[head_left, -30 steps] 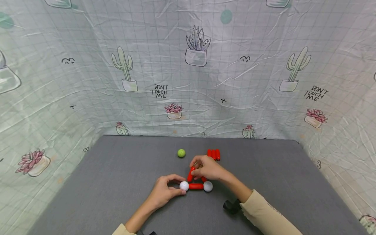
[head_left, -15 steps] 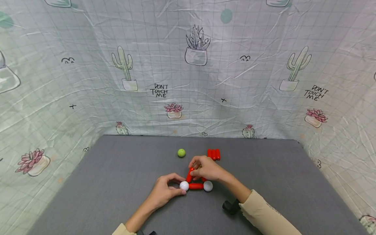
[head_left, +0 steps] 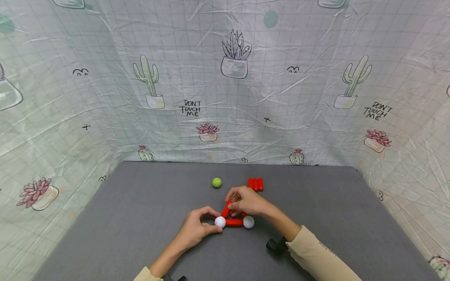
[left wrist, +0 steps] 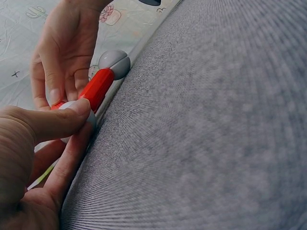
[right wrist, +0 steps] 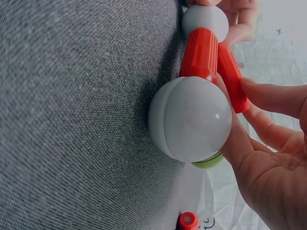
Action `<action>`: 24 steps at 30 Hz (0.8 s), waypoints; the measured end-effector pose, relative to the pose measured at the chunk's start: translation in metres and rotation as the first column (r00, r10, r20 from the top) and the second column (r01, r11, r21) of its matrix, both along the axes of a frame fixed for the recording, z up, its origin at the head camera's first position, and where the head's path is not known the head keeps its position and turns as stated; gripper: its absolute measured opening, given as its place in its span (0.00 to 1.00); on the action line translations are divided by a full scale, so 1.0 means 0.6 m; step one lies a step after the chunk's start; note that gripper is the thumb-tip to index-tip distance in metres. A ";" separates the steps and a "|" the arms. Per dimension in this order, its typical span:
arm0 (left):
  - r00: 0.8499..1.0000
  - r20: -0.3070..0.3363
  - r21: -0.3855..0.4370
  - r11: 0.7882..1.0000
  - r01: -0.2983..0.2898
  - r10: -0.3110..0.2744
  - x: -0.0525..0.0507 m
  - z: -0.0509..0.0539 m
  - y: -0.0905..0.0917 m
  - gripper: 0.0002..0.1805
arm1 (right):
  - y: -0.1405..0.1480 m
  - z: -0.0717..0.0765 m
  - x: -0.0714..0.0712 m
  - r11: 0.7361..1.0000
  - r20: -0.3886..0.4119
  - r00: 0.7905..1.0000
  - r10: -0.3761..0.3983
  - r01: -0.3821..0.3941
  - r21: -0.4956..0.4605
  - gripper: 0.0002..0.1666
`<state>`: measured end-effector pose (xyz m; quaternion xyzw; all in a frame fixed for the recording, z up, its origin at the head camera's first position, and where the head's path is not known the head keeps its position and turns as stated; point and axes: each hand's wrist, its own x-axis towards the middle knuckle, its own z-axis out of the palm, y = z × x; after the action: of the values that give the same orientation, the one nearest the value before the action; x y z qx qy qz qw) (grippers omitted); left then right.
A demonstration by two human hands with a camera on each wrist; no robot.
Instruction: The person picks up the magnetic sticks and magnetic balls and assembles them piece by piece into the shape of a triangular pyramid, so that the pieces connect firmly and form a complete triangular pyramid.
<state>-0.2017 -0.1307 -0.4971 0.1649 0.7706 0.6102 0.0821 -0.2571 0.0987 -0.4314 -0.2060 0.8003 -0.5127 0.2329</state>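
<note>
My left hand [head_left: 197, 227] pinches a white ball [head_left: 220, 222] between thumb and fingers. A ribbed red rod [head_left: 234, 222] lies on the table and links it to a second white ball [head_left: 249, 222]. My right hand [head_left: 246, 201] holds another red rod [head_left: 225, 211] by its upper part, thumb against it in the right wrist view. That rod slants up from the left ball, its lower end at the ball; whether it is joined, I cannot tell. Behind my right hand, a further red rod [head_left: 244, 214] shows only in part beside the right ball.
Farther back on the grey table [head_left: 158, 191] sits a green ball [head_left: 216, 182]. Several red rods [head_left: 255, 184] lie side by side just beyond my right hand. A patterned cloth [head_left: 246, 97] hangs behind and along the sides.
The rod in my right hand has moved slightly down and left, its lower end coming to the left white ball. My left hand stays on that ball.
</note>
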 end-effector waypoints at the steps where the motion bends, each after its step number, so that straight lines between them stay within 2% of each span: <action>1: 1.000 0.000 -0.001 1.000 -0.001 0.001 0.000 0.000 0.000 0.20 | 0.000 0.000 0.000 1.000 0.000 1.000 0.003 -0.003 0.002 0.12; 11: 1.000 0.002 -0.011 1.000 -0.008 0.008 0.000 0.003 0.001 0.20 | 0.024 0.013 -0.005 1.000 -0.061 0.998 -0.003 0.004 0.015 0.13; 19: 0.999 -0.034 -0.002 1.000 -0.008 0.008 0.001 0.002 0.000 0.21 | 0.057 0.019 -0.002 0.993 -0.164 0.983 -0.086 0.097 0.062 0.11; 22: 0.999 -0.036 -0.003 1.000 -0.011 0.011 0.002 0.002 0.000 0.21 | 0.068 0.015 0.004 0.986 -0.153 0.983 -0.103 0.121 0.113 0.13; 24: 0.999 -0.040 -0.008 1.000 -0.017 0.016 0.002 0.003 -0.001 0.21 | 0.074 0.012 0.009 0.984 -0.125 0.988 -0.091 0.108 0.142 0.17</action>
<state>-0.2003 -0.1311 -0.4955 0.1702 0.7758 0.6044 0.0625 -0.2515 0.1432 -0.4243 -0.1776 0.8580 -0.4495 0.1741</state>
